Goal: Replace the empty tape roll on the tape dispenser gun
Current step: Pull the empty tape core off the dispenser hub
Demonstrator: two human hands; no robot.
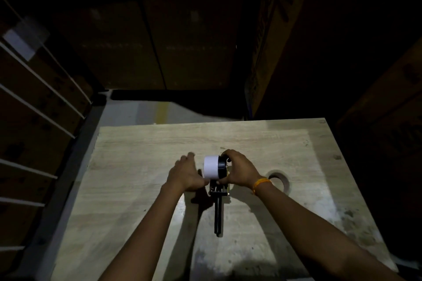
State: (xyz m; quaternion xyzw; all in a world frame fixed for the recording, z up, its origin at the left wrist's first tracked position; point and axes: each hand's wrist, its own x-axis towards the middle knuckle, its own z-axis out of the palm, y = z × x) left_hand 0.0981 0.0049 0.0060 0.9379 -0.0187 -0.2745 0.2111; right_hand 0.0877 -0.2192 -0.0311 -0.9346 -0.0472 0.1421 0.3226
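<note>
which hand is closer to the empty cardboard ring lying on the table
Right. The right hand grips the tape gun just left of the cardboard ring, its wrist almost over it. The left hand is farther away, on the far side of the white tape roll.

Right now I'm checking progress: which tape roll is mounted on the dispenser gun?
The white tape roll, on the black dispenser gun; the brown cardboard core lies flat on the table.
</note>
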